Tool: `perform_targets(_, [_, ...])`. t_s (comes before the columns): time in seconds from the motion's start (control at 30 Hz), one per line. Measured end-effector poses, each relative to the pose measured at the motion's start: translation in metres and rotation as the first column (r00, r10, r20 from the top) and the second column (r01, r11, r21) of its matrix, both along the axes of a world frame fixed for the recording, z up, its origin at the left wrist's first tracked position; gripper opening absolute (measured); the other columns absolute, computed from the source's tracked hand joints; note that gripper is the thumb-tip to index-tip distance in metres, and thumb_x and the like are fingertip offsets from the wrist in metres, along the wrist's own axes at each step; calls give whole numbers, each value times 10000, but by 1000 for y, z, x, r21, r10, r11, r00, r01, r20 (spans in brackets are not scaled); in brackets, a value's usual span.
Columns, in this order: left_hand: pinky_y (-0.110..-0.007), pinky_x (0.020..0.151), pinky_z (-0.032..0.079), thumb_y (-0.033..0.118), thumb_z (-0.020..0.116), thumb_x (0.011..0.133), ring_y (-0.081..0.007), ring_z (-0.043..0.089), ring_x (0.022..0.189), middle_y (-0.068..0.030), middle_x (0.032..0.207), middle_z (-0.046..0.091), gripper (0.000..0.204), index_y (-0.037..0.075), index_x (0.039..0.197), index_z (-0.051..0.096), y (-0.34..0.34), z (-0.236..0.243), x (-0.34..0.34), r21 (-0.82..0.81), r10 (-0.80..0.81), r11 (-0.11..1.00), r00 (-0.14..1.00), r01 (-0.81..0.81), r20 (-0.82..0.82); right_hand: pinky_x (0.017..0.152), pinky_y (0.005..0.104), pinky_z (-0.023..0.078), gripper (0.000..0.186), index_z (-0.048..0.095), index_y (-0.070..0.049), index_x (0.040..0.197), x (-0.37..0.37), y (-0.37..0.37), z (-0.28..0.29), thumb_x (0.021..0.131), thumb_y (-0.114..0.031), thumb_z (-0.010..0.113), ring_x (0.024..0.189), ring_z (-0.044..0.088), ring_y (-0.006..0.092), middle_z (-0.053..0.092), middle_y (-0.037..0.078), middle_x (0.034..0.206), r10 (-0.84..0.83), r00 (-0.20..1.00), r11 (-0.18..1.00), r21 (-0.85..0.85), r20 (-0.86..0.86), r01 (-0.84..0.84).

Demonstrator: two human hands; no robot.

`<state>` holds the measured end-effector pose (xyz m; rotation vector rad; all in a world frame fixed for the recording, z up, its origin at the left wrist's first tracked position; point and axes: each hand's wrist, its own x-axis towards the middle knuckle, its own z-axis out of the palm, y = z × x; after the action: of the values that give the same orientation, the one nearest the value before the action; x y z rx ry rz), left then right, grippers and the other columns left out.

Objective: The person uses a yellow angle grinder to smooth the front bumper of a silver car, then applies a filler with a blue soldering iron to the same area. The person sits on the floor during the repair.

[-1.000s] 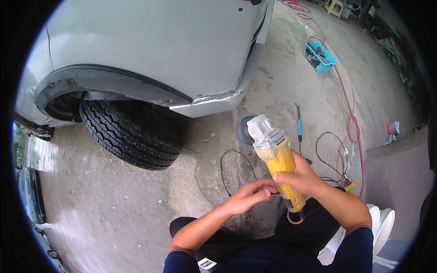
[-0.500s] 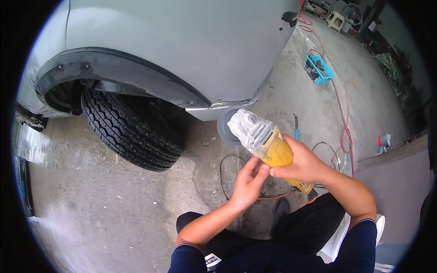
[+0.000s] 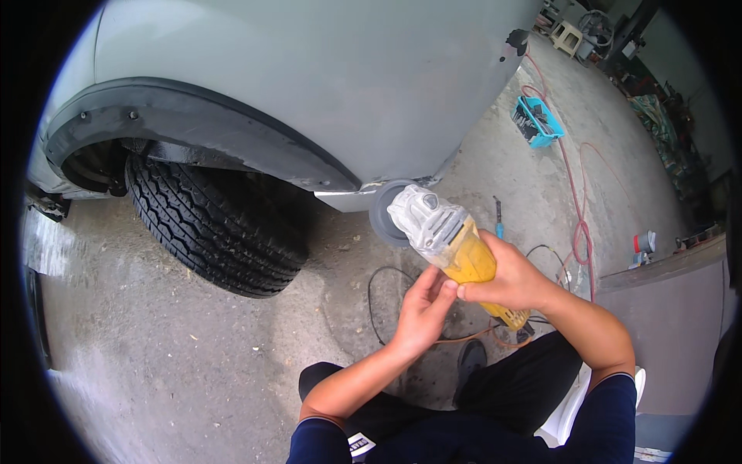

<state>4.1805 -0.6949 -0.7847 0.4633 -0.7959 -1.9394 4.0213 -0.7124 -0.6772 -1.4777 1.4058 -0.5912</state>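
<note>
A yellow angle grinder point(image 3: 470, 259) with a dusty, whitish head is held out at the lower rear corner of a grey vehicle body point(image 3: 371, 93). My right hand point(image 3: 510, 274) wraps round its yellow housing from the right. Against the housing's left side, my left hand point(image 3: 427, 309) has its fingers closed, the tips partly hidden under the tool. The grinder's round grey disc point(image 3: 382, 215) overlaps the chipped lower edge of the panel in view; whether they touch, I cannot tell.
Left of the disc is a black tyre point(image 3: 209, 224) under a dark wheel-arch trim point(image 3: 201, 116). A black cable point(image 3: 371, 301) loops on the concrete. To the right lie a blue-handled tool point(image 3: 499, 220), a blue basket point(image 3: 547, 138) of items and a red hose point(image 3: 576, 185).
My view has shifted slightly, so the vehicle's rear edge sits farther right and the tyre farther left. Both hands keep the same hold on the grinder.
</note>
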Motion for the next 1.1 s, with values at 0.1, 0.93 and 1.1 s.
perform_targets(0.1, [-308,1056,392,124,502,1035,-166,509,1246,-116,1350,548,438,-48,1421,388,-1,0,1,-19,29,999,999,-28,36,892,318,486,660,490,15,1290,2,-4,4,738,-166,804,1005,588,136,626,76,1100,12,1000,1000,23,-29,-11])
perform_targets(0.93, [-317,1055,401,79,489,1030,-182,494,1264,-147,1395,506,506,-29,1490,305,0,-2,-2,-53,58,997,998,-56,31,896,367,504,739,468,40,1308,2,-14,16,738,-291,801,1037,655,256,659,179,1102,84,984,996,17,-155,-82])
perform_targets(1.1, [-314,1051,404,82,489,1031,-180,497,1260,-144,1394,506,507,-29,1490,305,0,-1,-2,-51,65,997,998,-64,14,878,347,502,715,479,34,1287,3,-15,16,724,-252,817,1005,634,201,653,140,1091,86,986,996,-3,-146,-87])
